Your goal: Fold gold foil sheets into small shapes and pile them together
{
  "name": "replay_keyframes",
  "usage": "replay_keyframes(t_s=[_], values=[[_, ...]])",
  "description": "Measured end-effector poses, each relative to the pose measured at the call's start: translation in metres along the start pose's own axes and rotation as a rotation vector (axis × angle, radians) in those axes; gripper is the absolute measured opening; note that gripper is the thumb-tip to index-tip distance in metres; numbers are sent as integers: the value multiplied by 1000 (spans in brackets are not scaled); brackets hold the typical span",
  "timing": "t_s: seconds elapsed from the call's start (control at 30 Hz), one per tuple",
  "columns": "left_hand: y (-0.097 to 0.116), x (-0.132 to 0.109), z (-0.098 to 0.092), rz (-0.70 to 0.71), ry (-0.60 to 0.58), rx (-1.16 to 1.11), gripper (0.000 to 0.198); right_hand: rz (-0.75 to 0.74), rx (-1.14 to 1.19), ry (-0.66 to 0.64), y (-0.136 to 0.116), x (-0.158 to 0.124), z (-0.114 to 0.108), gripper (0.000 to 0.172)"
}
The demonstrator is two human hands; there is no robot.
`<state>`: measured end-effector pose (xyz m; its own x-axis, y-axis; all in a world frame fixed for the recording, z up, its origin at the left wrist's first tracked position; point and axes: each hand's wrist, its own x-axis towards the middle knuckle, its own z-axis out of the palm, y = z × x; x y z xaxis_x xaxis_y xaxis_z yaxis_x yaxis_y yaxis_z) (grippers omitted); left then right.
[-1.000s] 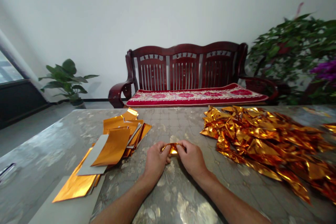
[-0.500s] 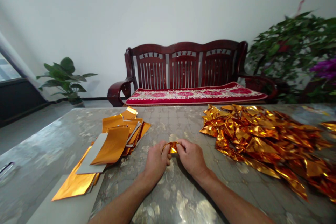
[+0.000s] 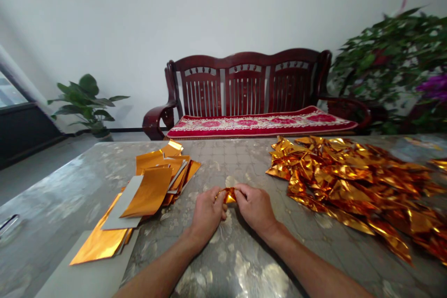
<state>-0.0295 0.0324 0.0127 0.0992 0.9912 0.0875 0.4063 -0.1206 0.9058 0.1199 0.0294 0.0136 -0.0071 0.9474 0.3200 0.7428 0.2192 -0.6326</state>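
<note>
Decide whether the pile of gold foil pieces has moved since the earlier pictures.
No, in no visible direction: judged against the wooden bench and the far edge of the table, the foil pile keeps its place; only the whole view shifts slightly.

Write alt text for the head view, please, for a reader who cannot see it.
A person's left hand and right hand pinch a folded piece of shiny gold foil over a grey patterned table. Gold-and-grey rectangular sheets lie left, a heap of crumpled gold foil pieces right, and a dark-red wooden bench stands behind.
</note>
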Motion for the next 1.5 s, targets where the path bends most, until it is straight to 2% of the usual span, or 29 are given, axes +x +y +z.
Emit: replay_keyframes(t_s=[0.23,0.37,0.67,0.97,1.2,1.5], values=[[-3,0,1,-5,-5,8,34,-15,71,-27,1,-1,1,30],[-7,4,5,-46,4,-78,34,32,95,-20,2,2,3,31],[-3,10,3,-118,84,-213,40,2,325,-5,6,4,0,44],[-1,10,2,-120,82,-280,39,19,355,22,7,6,3,36],[-7,10,5,-88,54,-218,31,52,386,24,8,7,6,29],[2,3,5,-14,38,-72,28,69,278,17,-1,4,9,33]])
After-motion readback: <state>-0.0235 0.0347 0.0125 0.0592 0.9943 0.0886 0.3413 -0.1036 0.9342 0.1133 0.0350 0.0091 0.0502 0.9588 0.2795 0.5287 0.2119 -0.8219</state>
